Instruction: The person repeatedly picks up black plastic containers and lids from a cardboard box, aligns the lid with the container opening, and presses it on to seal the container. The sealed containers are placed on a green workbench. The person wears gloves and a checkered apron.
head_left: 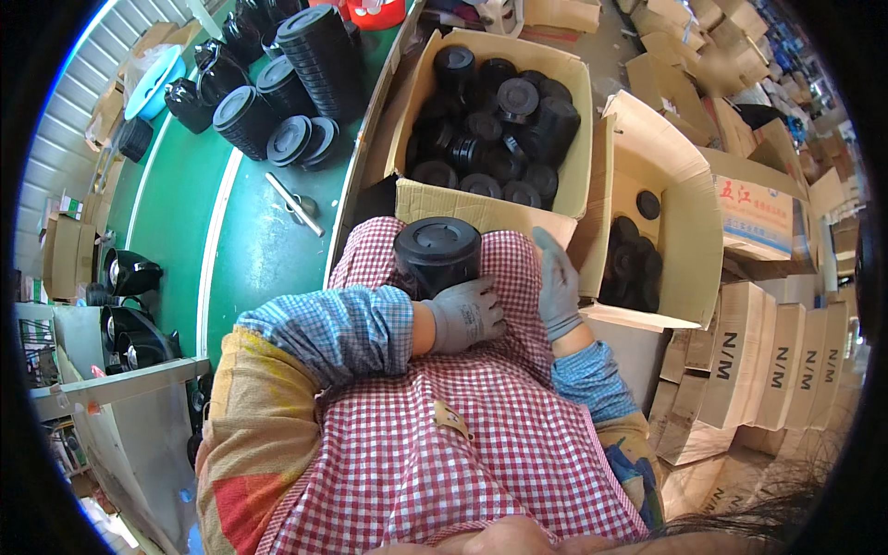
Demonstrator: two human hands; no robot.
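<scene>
A black plastic cylinder (437,242) with a ringed, recessed round top stands upright on my lap, over the red-and-white checked apron (444,407). My left hand (465,314), in a grey glove, curls against the near lower side of this cylinder; its fingers point right and partly bend. Apart from the cylinder, my right hand (558,289) is raised at the right, gloved in grey too, its fingers stretched out and holding nothing. Just beyond my knees, an open cardboard box (490,205) holds many black round parts like the one on my lap.
A second open carton (708,250) at right holds fewer black parts. On the green table (268,250) at left lie a metal rod tool (294,203), stacks of black discs (321,60) and a blue basin (155,81). Closed cartons (740,370) stand at the right.
</scene>
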